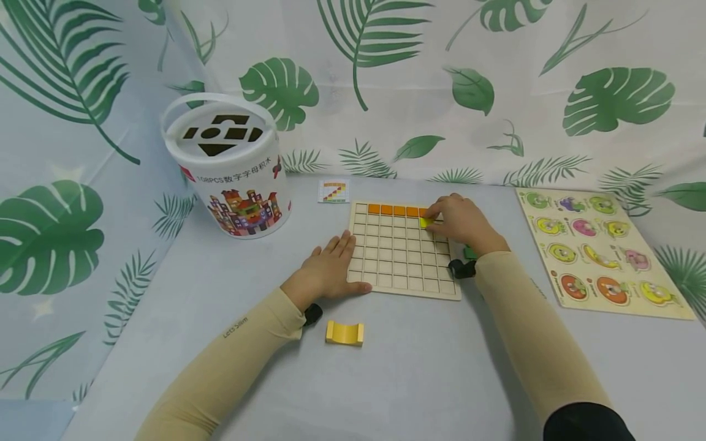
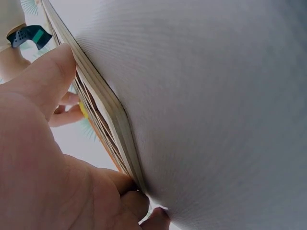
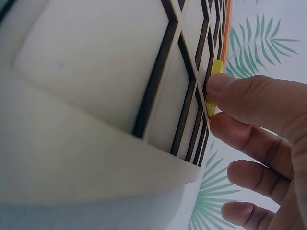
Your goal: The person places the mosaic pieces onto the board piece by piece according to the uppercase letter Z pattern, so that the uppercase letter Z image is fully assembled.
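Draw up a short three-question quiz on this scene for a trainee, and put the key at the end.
1. Multiple choice: What colour is the small piece held in the right hand's grip?
A) red
B) yellow
C) blue

2. True or false: The left hand touches the gridded board.

3. Fill in the blank: In the head view, the fruit picture board lies to the ____ of the gridded board.

Key:
1. B, yellow
2. True
3. right
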Tool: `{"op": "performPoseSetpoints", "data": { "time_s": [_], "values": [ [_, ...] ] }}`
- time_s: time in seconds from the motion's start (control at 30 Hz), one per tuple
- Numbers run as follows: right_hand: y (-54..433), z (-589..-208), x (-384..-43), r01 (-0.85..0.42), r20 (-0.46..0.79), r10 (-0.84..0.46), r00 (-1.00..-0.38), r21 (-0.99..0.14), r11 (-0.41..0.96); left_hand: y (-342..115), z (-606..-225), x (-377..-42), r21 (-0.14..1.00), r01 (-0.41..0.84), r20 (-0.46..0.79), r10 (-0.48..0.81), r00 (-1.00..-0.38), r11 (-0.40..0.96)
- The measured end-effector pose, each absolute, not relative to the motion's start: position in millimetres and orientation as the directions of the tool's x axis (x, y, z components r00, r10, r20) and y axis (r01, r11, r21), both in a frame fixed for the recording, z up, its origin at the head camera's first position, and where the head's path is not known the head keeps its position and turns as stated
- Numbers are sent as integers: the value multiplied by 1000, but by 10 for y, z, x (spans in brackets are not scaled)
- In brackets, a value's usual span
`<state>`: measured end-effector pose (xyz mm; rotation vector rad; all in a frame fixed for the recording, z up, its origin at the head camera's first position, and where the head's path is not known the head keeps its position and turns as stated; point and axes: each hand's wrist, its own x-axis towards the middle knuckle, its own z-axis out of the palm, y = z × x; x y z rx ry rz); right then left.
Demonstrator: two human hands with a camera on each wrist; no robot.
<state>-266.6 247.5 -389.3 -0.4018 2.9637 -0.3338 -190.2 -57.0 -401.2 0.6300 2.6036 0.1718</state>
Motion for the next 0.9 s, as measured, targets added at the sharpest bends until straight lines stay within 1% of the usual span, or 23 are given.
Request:
{"op": "performPoseSetpoints", "data": {
  "time_s": [0.4,0.63,0.8,0.9],
  "values": [
    [2514,-3904,-2621,-228,-92,-253,-963,-219,949,-549,-4004,-1891,223,402,-409,459,-788,888],
    [2552,-3902,-2529,-188,-97,-219,-971,-257,948,-544,-4008,-1891,226,398,-413,457,-788,889],
    [2642,-3886,-2429,-191,-90,-223,-971,-279,941,-554,-4010,-1895,231,394,-412,456,-789,890],
    [2723,-3865,-2351,-196,-82,-226,-971,-273,942,-565,-4011,-1900,228,392,-410,453,-792,891]
  ]
}}
